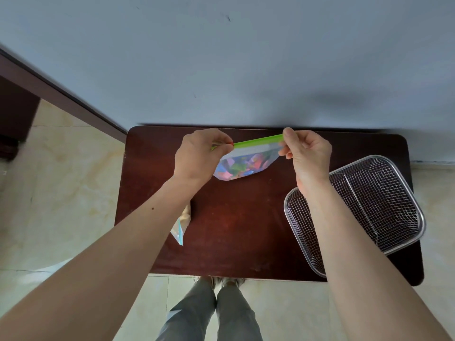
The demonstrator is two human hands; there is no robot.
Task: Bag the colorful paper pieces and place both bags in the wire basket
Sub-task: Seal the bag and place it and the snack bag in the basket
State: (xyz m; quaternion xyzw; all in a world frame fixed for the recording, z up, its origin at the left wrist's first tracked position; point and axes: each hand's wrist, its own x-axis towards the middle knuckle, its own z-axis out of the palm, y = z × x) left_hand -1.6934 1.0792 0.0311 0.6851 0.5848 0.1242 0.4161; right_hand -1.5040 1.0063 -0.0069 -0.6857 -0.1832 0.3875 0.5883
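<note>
A clear zip bag (242,164) with a green seal strip hangs above the back of the dark wooden table (234,225); colorful paper pieces fill its lower part. My left hand (199,156) pinches the left end of the green strip. My right hand (307,153) pinches the right end. A second clear bag with a blue strip (181,228) lies on the table's left side, mostly hidden under my left forearm. The wire basket (376,193) sits at the table's right edge with nothing in it, partly covered by my right forearm.
The table stands against a pale blue wall. Beige tiled floor surrounds it, with a dark wooden door frame (61,94) at the left. My legs and shoes (216,306) show below the table's near edge.
</note>
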